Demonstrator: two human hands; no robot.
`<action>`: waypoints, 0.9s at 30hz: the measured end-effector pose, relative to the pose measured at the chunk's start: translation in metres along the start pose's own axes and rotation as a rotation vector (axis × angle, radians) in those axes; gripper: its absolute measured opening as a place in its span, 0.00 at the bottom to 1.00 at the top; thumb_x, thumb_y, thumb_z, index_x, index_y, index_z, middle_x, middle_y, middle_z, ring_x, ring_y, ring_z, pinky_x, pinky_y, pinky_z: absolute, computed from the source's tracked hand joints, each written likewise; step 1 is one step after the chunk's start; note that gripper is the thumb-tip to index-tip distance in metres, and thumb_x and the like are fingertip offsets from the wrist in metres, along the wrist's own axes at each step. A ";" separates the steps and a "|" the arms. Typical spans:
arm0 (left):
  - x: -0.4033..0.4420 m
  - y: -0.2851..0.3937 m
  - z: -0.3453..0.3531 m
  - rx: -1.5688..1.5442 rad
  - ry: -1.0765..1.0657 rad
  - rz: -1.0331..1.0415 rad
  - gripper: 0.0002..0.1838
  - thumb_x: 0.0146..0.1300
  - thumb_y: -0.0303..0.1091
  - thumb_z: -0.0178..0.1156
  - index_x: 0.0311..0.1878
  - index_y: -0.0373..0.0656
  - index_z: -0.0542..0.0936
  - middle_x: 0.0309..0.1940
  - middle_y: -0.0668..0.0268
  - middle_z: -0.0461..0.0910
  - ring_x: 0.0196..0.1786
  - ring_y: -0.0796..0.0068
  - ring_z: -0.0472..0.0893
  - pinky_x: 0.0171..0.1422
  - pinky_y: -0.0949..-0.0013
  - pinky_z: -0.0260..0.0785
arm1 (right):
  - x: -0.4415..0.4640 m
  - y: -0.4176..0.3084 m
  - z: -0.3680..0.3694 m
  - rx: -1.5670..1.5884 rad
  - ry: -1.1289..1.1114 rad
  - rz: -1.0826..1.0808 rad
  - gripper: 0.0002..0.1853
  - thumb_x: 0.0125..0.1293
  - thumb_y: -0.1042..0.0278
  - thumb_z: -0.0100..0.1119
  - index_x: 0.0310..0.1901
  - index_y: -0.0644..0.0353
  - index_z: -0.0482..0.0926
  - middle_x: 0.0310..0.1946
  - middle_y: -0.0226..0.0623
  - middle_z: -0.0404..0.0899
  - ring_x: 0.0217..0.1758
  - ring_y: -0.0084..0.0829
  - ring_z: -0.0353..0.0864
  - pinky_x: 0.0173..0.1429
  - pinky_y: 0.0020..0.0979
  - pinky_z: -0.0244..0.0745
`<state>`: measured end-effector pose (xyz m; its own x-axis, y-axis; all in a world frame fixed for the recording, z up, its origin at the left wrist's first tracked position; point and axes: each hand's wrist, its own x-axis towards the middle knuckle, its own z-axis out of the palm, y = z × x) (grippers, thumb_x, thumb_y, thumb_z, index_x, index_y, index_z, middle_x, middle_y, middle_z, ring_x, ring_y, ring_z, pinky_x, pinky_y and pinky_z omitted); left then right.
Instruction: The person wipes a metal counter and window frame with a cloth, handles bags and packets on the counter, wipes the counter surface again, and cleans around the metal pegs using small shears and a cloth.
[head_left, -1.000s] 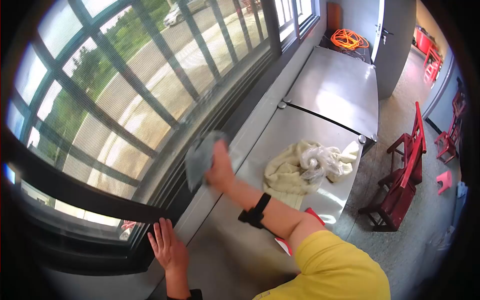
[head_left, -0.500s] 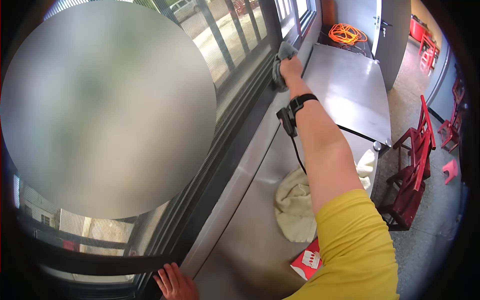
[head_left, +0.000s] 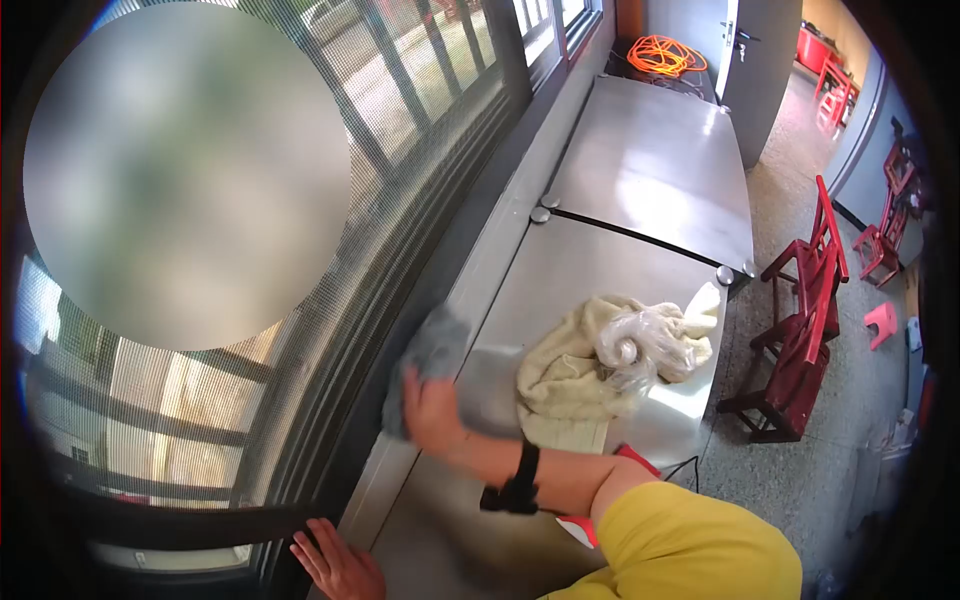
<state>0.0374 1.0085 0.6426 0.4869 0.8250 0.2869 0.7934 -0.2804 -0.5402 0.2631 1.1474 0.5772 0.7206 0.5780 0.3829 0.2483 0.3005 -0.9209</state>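
My right hand (head_left: 433, 412) is closed around a grey cloth (head_left: 428, 355), pressed to the ledge along the bottom of the window; both are smeared by motion. My left hand (head_left: 340, 562) rests at the lower corner of the dark window frame (head_left: 200, 527), fingers stretched out and holding nothing. Left of both hands is the screened window (head_left: 310, 310), with bars beyond it and a large blurred disc over part of the view. A cream towel (head_left: 560, 380) lies crumpled on the metal tabletop (head_left: 600, 255), right of my right hand.
Clear plastic wrap (head_left: 640, 345) sits on the towel. A red and white packet (head_left: 580, 530) is partly hidden under my right arm. Another metal table (head_left: 650, 150) stands behind, with an orange cable coil (head_left: 665, 57) past it. Dark red chairs (head_left: 800, 370) line the right side.
My right hand has swept the grey cloth back along the ledge, from the far end toward me, and the elbow has bent. The left hand stays at the frame. The camera view has shifted slightly.
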 end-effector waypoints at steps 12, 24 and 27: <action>0.022 0.015 0.001 -0.146 0.063 -0.052 0.27 0.55 0.23 0.48 0.62 0.34 0.73 0.68 0.62 0.66 0.72 0.55 0.60 0.74 0.50 0.53 | 0.146 0.097 -0.023 -0.148 0.145 0.111 0.30 0.70 0.48 0.47 0.27 0.75 0.76 0.23 0.65 0.74 0.31 0.63 0.76 0.34 0.52 0.68; 0.041 0.013 -0.030 -0.683 0.120 -0.010 0.30 0.50 0.14 0.49 0.60 0.34 0.73 0.66 0.52 0.66 0.69 0.51 0.65 0.71 0.54 0.59 | -0.176 -0.029 -0.002 0.266 -0.593 -0.166 0.22 0.62 0.74 0.49 0.60 0.61 0.69 0.59 0.50 0.71 0.66 0.54 0.65 0.71 0.48 0.56; -0.015 -0.006 -0.039 -0.837 0.191 -0.202 0.24 0.50 0.13 0.47 0.53 0.34 0.77 0.58 0.46 0.73 0.59 0.50 0.75 0.60 0.59 0.71 | -0.153 -0.024 -0.017 0.063 -0.582 -0.277 0.20 0.60 0.71 0.51 0.54 0.62 0.73 0.56 0.52 0.72 0.61 0.55 0.68 0.67 0.51 0.59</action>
<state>0.0392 0.9782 0.6726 0.3015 0.8226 0.4822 0.8416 -0.4672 0.2709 0.1579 1.0388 0.5397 0.1622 0.7841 0.5991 0.3232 0.5314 -0.7830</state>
